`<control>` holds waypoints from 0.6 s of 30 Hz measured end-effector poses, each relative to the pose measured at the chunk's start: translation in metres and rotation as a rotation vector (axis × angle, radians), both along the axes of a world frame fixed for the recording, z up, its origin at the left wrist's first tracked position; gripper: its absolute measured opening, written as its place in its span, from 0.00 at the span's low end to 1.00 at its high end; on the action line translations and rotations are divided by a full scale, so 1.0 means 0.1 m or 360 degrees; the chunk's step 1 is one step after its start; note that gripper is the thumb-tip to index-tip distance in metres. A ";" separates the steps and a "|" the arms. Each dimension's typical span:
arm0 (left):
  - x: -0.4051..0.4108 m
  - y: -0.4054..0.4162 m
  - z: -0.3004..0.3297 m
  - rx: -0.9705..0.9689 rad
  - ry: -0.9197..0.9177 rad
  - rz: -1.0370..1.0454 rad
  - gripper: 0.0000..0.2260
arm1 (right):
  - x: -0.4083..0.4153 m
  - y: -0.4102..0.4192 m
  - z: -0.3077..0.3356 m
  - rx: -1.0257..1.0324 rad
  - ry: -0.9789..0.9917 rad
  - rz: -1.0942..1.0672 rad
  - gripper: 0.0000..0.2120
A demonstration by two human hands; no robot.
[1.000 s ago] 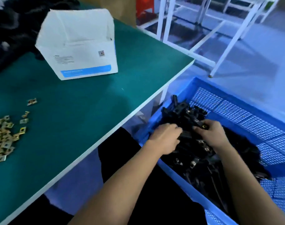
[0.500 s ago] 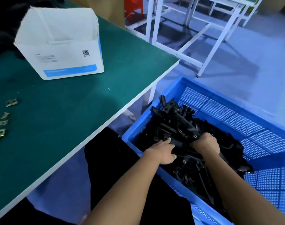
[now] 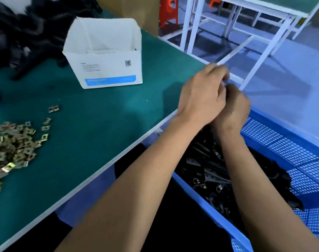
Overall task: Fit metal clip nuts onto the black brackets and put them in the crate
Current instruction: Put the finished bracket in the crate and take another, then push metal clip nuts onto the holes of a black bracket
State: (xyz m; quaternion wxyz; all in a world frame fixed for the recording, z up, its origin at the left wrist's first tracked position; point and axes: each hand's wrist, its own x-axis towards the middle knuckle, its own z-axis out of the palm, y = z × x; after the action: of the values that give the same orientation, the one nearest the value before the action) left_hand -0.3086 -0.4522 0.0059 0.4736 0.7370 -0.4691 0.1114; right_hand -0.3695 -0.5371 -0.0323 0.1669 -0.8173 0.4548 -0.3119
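Clip nuts [image 3: 11, 148] lay heaped on the green table [image 3: 100, 124], well to the left of both hands. We found our left hand [image 3: 200, 99] nearer; with our right hand [image 3: 233, 108] beside it, neither hand's contents could be made out above the crate [image 3: 291, 151] of black brackets [image 3: 209, 171].

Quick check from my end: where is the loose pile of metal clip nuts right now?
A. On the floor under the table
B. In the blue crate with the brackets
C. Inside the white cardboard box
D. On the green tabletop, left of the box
D: the metal clip nuts lie scattered on the bare green tabletop, nearer the camera and to the left of the white cardboard box, well apart from the blue crate.
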 end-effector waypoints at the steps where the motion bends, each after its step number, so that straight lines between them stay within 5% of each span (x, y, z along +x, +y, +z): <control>1: 0.10 0.08 0.14 -0.0117 -0.0012 0.0054 0.07 | 0.13 0.14 0.17 -0.0096 -0.0070 0.0092 0.12; 5: 0.61 0.65 0.43 -0.0272 0.0064 0.0421 0.08 | 0.76 0.81 0.55 -0.0148 -0.0387 0.0608 0.07; 15: 1.51 2.79 0.26 -0.0384 0.0314 0.1404 0.07 | 2.14 2.61 0.47 -0.0085 0.0077 0.1682 0.03; 18: 1.69 3.46 0.16 -0.0234 0.0373 0.1616 0.07 | 2.44 3.03 0.38 0.0019 0.0191 0.1971 0.18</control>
State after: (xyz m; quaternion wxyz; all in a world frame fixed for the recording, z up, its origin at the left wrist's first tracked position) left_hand -0.1395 -0.1060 0.0223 0.4596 0.8439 0.0122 0.2763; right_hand -0.1256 -0.2337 0.0056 0.2955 -0.9446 -0.0933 -0.1081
